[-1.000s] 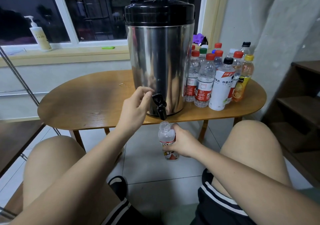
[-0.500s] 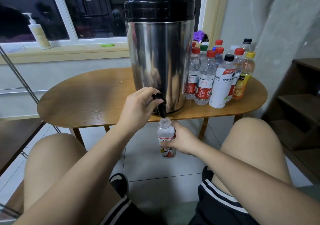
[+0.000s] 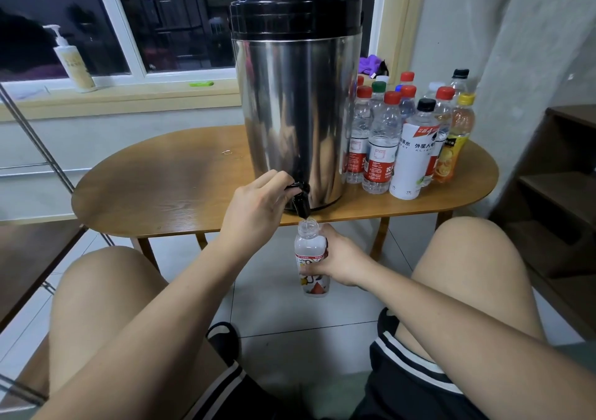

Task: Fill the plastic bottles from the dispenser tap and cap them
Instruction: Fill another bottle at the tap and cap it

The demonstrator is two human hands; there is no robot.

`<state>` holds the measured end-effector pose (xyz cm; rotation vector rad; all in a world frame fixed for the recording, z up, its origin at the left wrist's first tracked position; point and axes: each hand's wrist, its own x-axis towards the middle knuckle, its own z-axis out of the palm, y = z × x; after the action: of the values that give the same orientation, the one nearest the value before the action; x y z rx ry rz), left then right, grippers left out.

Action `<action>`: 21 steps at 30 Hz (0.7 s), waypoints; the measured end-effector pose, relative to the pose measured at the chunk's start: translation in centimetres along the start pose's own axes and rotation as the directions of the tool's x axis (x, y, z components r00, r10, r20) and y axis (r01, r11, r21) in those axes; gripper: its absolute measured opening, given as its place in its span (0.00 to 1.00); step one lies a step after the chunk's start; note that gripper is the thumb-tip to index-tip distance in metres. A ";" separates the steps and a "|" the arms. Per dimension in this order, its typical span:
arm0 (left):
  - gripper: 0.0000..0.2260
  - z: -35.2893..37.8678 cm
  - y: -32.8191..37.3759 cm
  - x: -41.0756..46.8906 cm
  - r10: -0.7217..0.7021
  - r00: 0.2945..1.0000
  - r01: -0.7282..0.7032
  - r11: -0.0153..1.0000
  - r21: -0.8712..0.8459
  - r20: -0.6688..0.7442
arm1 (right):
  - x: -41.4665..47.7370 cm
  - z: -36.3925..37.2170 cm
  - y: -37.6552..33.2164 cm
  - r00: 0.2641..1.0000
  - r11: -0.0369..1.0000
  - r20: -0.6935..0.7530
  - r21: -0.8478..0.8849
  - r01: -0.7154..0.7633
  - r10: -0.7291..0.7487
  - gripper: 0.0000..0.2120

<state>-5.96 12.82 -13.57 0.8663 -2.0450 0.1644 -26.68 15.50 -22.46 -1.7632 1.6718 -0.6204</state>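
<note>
From the head view, the right hand [image 3: 335, 258] grips an uncapped plastic bottle [image 3: 310, 248] round its middle, below the tabletop's [image 3: 161, 187] front edge. The bottle stands upright, long axis vertical, its mouth pointing up just under the tap [image 3: 300, 198]. The left hand [image 3: 258, 206] curls its fingers on the tap lever of the steel dispenser [image 3: 295, 113]. Capped bottles [image 3: 383, 148] stand to the dispenser's right.

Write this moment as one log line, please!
stage: fill | left grip: pinches tap lever | right grip: holds bottle, mouth under spout | cap: not on
</note>
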 end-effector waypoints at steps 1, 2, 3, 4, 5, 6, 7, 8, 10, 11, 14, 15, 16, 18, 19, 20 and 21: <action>0.14 0.0 0.1 0.0 0.000 1.000 0.000 1.000 0.003 -0.002 | 0.0 0.1 0.0 1.000 1.000 0.004 -0.008 -0.002 0.002 0.48; 0.14 -0.1 0.2 -0.1 0.001 1.000 -0.001 1.000 0.007 -0.004 | 0.1 0.2 0.0 1.000 1.000 0.008 -0.017 -0.006 0.006 0.48; 0.14 -0.1 0.2 -0.1 0.002 1.000 -0.002 1.000 0.013 -0.006 | 0.1 0.2 0.0 1.000 1.000 0.012 -0.023 -0.010 0.010 0.47; 0.14 -0.1 0.2 -0.2 0.003 1.000 -0.003 1.000 0.018 -0.005 | 0.1 0.2 -0.1 1.000 1.000 0.014 -0.025 -0.012 0.013 0.47; 0.14 -0.1 0.2 -0.3 0.006 1.000 -0.006 1.000 0.023 -0.002 | 0.2 0.3 -0.1 1.000 1.000 0.013 -0.027 -0.014 0.015 0.47; 0.14 -0.1 0.1 -0.4 0.008 1.000 -0.008 1.000 0.029 0.002 | 0.2 0.3 -0.1 1.000 0.999 0.012 -0.030 -0.015 0.015 0.47; 0.14 -0.1 0.1 -0.5 0.009 1.000 -0.009 0.999 0.035 0.006 | 0.2 0.3 -0.1 1.000 0.999 0.011 -0.034 -0.016 0.017 0.46; 0.14 -0.1 0.0 -0.6 0.009 1.000 -0.010 0.999 0.044 0.009 | 0.2 0.4 -0.1 1.000 0.999 0.010 -0.042 -0.017 0.018 0.46; 0.14 0.0 0.0 -0.6 0.013 1.000 -0.014 0.998 0.058 0.011 | 0.2 0.4 -0.1 1.000 0.998 0.012 -0.058 -0.018 0.019 0.45; 0.13 -0.1 0.1 -0.6 0.014 1.000 -0.015 0.998 0.054 0.015 | 0.1 0.4 -0.1 1.000 0.998 0.015 -0.065 -0.018 0.019 0.45; 0.11 -0.2 0.2 -0.2 0.001 0.999 -0.001 1.000 0.008 0.037 | 0.2 0.4 -0.3 1.000 0.997 0.021 -0.076 -0.016 0.018 0.43; 0.12 -0.2 0.2 -0.2 -0.015 0.999 0.016 1.000 -0.009 0.045 | 0.2 0.4 -0.3 1.000 0.997 0.019 -0.077 -0.017 0.018 0.43; 0.12 -0.2 0.2 -0.2 -0.039 0.998 0.041 0.999 -0.029 0.053 | 0.2 0.4 -0.4 1.000 0.997 0.016 -0.076 -0.018 0.019 0.43; 0.13 -0.1 0.2 -0.1 -0.078 0.995 0.082 0.995 -0.063 0.068 | 0.2 0.3 -0.4 1.000 0.997 0.012 -0.073 -0.019 0.020 0.43; 0.13 0.0 0.3 -0.1 -0.077 0.995 0.081 0.995 -0.063 0.069 | 0.2 0.3 -0.3 1.000 0.997 0.013 -0.073 -0.018 0.018 0.43; 0.13 0.0 0.3 -0.1 -0.067 0.996 0.070 0.996 -0.053 0.067 | 0.2 0.3 -0.3 1.000 0.997 0.015 -0.075 -0.017 0.019 0.43; 0.12 0.1 0.4 -0.1 -0.055 0.996 0.058 0.997 -0.043 0.065 | 0.2 0.3 -0.3 1.000 0.997 0.017 -0.077 -0.017 0.018 0.43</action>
<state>-6.20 13.14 -13.63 0.9114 -2.0727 0.0603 -26.26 15.35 -22.46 -1.8005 1.7174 -0.5379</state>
